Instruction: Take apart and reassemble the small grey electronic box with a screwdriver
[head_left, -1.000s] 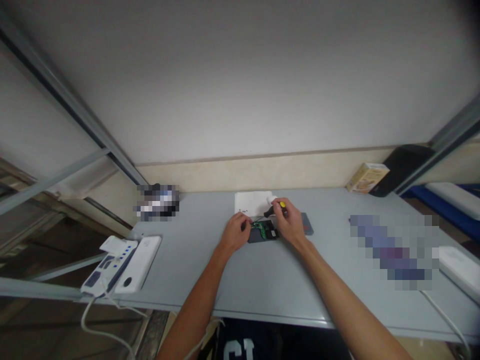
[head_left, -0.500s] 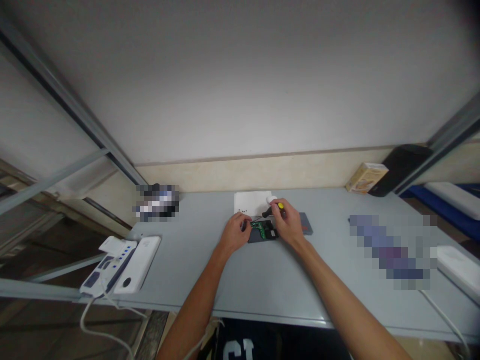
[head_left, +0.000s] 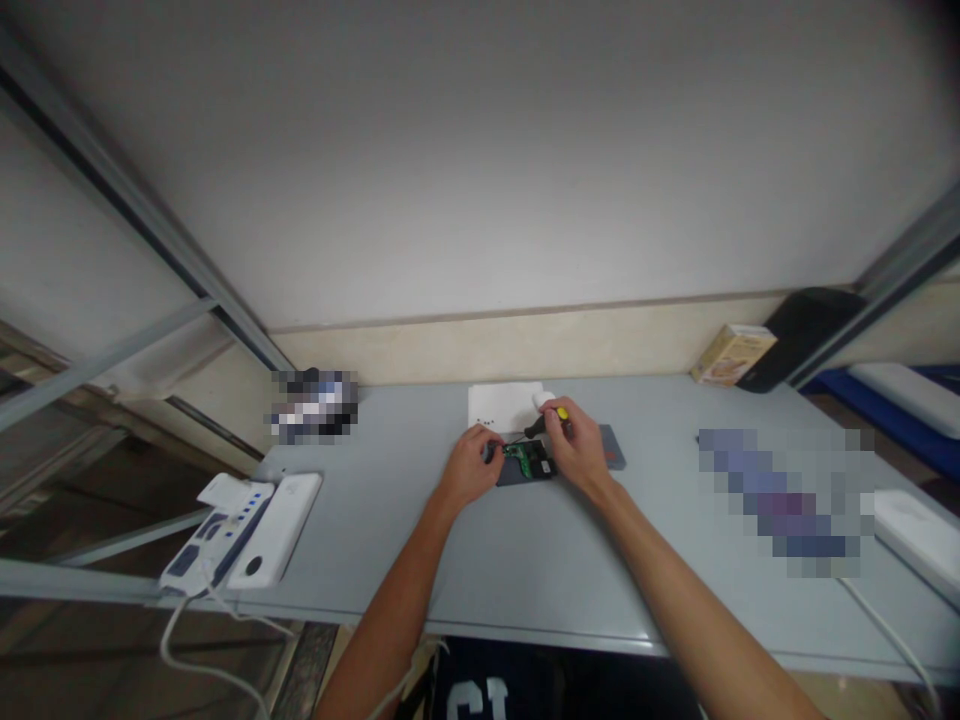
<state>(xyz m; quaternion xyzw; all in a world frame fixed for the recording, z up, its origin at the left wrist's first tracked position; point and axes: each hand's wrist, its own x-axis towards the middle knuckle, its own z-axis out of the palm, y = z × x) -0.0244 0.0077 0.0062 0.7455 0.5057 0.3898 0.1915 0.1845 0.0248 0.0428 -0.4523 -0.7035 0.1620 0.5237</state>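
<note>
In the right hand, the screwdriver is tilting very slightly, its yellow end sitting a touch lower than before.

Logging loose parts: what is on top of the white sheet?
Tiny dark pieces, too small to identify, lie front left on the white sheet. A white object shows at its right edge; the right hand hides its lower part and anything there.

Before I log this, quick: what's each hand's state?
Left hand: curled at the circuit-board device; grip cannot be told.
Right hand: closed, holding a screwdriver.
</note>
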